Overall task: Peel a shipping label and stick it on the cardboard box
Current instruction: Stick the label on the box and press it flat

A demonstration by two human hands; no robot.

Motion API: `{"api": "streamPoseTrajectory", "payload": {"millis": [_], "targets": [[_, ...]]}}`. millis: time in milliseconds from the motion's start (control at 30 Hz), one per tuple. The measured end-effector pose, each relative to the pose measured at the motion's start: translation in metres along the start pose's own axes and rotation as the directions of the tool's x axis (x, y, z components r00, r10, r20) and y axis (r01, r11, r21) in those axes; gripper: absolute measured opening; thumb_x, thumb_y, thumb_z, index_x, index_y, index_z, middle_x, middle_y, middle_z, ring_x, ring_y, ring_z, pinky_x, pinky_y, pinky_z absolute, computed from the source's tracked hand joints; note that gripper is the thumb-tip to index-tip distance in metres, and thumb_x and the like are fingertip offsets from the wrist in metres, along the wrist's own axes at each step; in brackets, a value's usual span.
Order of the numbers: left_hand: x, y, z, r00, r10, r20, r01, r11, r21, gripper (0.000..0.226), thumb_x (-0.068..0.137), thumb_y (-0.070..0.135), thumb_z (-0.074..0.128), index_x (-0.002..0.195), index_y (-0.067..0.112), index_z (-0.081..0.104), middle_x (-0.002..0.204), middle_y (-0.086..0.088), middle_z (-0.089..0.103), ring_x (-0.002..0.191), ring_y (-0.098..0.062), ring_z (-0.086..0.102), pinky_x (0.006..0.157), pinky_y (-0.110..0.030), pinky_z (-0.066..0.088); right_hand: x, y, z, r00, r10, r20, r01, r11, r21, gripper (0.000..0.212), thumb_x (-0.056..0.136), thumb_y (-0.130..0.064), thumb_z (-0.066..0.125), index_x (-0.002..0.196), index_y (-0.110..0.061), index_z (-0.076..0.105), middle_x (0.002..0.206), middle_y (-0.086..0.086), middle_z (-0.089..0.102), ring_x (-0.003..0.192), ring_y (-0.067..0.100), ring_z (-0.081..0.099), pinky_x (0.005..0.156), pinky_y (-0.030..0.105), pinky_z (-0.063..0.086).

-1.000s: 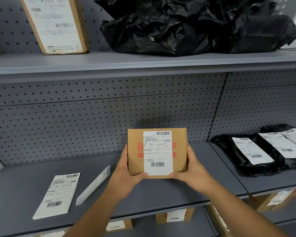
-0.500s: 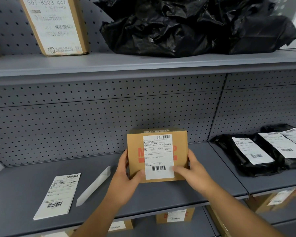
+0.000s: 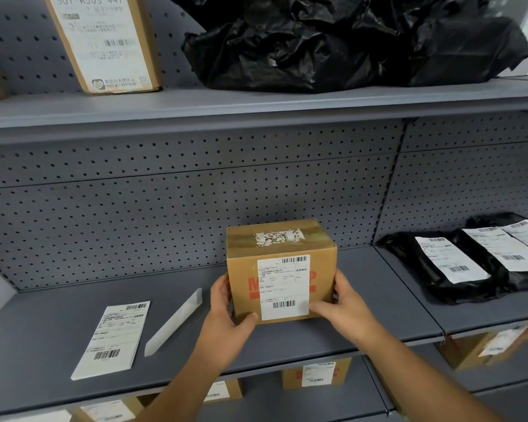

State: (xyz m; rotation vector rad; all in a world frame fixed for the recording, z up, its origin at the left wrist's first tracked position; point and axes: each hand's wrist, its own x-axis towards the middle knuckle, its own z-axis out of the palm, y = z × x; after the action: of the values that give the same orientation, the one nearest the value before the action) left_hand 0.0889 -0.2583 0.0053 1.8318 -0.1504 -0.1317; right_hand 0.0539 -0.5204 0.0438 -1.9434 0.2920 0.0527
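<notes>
A small cardboard box point(image 3: 244, 281) with red print stands on the grey middle shelf point(image 3: 58, 300), near its front. A white shipping label point(image 3: 283, 287) with barcodes is stuck on the side facing me. Torn white remains of an old label show on the taped top. My left hand point(image 3: 226, 318) grips the box's left side, thumb on the front lower corner. My right hand point(image 3: 345, 309) holds the right side, with fingers pressing the label's lower right corner.
A second shipping label sheet point(image 3: 112, 338) and a white backing strip point(image 3: 174, 322) lie on the shelf to the left. Black mailer bags point(image 3: 439, 284) with labels lie to the right. Above are a labelled carton point(image 3: 104, 41) and crumpled black bags point(image 3: 333, 41). More boxes sit below.
The box has tipped back and gone down onto the shelf, so its top now shows. My right fingers have moved onto the label's lower corner.
</notes>
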Motion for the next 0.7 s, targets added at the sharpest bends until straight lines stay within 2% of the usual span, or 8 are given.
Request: {"api": "streamPoseTrajectory", "payload": {"millis": [133, 233, 300, 333, 400, 467, 567, 700], "targets": [[0.000, -0.002, -0.002, 0.999, -0.012, 0.035, 0.011, 1.000, 0.009, 0.088, 0.086, 0.006, 0.073, 0.152, 0.041, 0.026, 0.135, 0.036, 0.061, 0.131, 0.001, 0.060, 0.115, -0.044, 0.048, -0.003, -0.002, 0.005, 1.000, 0.019, 0.008, -0.019, 1.000, 0.006, 0.070, 0.083, -0.008, 0.081, 0.137, -0.038, 0.046, 0.118, -0.019, 0.069, 0.109, 0.000, 0.064, 0.088, 0.023, 0.050], [-0.001, 0.001, -0.004, 0.999, -0.024, 0.032, 0.022, 0.997, 0.071, 0.089, 0.088, 0.012, 0.077, 0.152, 0.046, 0.025, 0.133, 0.042, 0.060, 0.125, 0.008, 0.061, 0.110, -0.039, 0.051, -0.004, 0.000, 0.007, 0.999, 0.030, 0.010, -0.030, 1.000, 0.010, 0.074, 0.084, -0.008, 0.077, 0.143, -0.037, 0.045, 0.121, -0.020, 0.069, 0.117, 0.006, 0.065, 0.099, 0.031, 0.052], [-0.005, 0.007, -0.007, 1.000, -0.008, 0.011, 0.005, 0.982, 0.187, 0.088, 0.089, 0.021, 0.075, 0.148, 0.057, 0.021, 0.138, 0.045, 0.054, 0.121, 0.013, 0.060, 0.103, -0.033, 0.052, -0.007, -0.004, 0.005, 1.000, 0.019, -0.002, -0.019, 1.000, 0.024, 0.076, 0.088, -0.007, 0.071, 0.149, -0.040, 0.040, 0.122, -0.025, 0.067, 0.116, -0.001, 0.063, 0.103, 0.033, 0.051], [-0.006, 0.008, -0.010, 1.000, 0.016, -0.015, -0.011, 0.960, 0.279, 0.089, 0.090, 0.025, 0.073, 0.153, 0.054, 0.017, 0.150, 0.040, 0.046, 0.133, 0.008, 0.053, 0.107, -0.035, 0.049, -0.008, -0.007, 0.002, 1.000, -0.009, -0.017, 0.010, 0.999, 0.041, 0.075, 0.091, -0.009, 0.070, 0.149, -0.044, 0.037, 0.123, -0.030, 0.064, 0.113, -0.008, 0.061, 0.105, 0.033, 0.048], [-0.002, 0.003, -0.021, 0.995, 0.078, -0.055, -0.032, 0.819, 0.573, 0.095, 0.091, 0.028, 0.067, 0.166, 0.031, 0.007, 0.174, 0.012, 0.016, 0.161, -0.013, 0.016, 0.128, -0.041, 0.027, -0.012, -0.016, -0.005, 0.996, -0.059, -0.059, 0.064, 0.995, 0.078, 0.077, 0.098, -0.018, 0.069, 0.154, -0.048, 0.026, 0.140, -0.035, 0.051, 0.122, -0.012, 0.053, 0.111, 0.031, 0.039], [0.004, -0.005, -0.035, 0.991, 0.107, -0.078, -0.008, 0.634, 0.773, 0.094, 0.094, 0.032, 0.061, 0.167, 0.018, 0.005, 0.177, 0.000, -0.003, 0.163, -0.020, -0.006, 0.131, -0.040, 0.005, -0.012, -0.026, -0.014, 0.989, -0.103, -0.104, 0.106, 0.994, 0.026, 0.083, 0.102, -0.035, 0.064, 0.165, -0.046, 0.011, 0.165, -0.024, 0.029, 0.151, 0.003, 0.032, 0.123, 0.035, 0.027], [0.014, -0.014, -0.057, 0.990, 0.102, -0.097, 0.034, 0.495, 0.868, 0.085, 0.098, 0.043, 0.052, 0.167, 0.017, 0.009, 0.177, -0.006, -0.006, 0.163, -0.025, -0.010, 0.131, -0.044, 0.000, -0.005, -0.034, -0.027, 0.966, -0.218, -0.141, 0.193, 0.967, -0.169, 0.084, 0.099, -0.064, 0.050, 0.165, -0.047, 0.002, 0.174, -0.022, 0.006, 0.161, 0.004, 0.005, 0.131, 0.043, 0.012], [0.021, -0.017, -0.076, 0.990, 0.007, -0.143, 0.128, 0.399, 0.908, 0.078, 0.102, 0.051, 0.042, 0.166, 0.017, 0.015, 0.177, -0.007, 0.001, 0.163, -0.028, -0.003, 0.131, -0.046, 0.008, 0.002, -0.044, -0.032, 0.936, -0.330, -0.127, 0.248, 0.868, -0.430, 0.088, 0.095, -0.075, 0.040, 0.166, -0.043, -0.002, 0.177, -0.015, 0.000, 0.163, 0.008, 0.000, 0.132, 0.049, 0.008]]}}
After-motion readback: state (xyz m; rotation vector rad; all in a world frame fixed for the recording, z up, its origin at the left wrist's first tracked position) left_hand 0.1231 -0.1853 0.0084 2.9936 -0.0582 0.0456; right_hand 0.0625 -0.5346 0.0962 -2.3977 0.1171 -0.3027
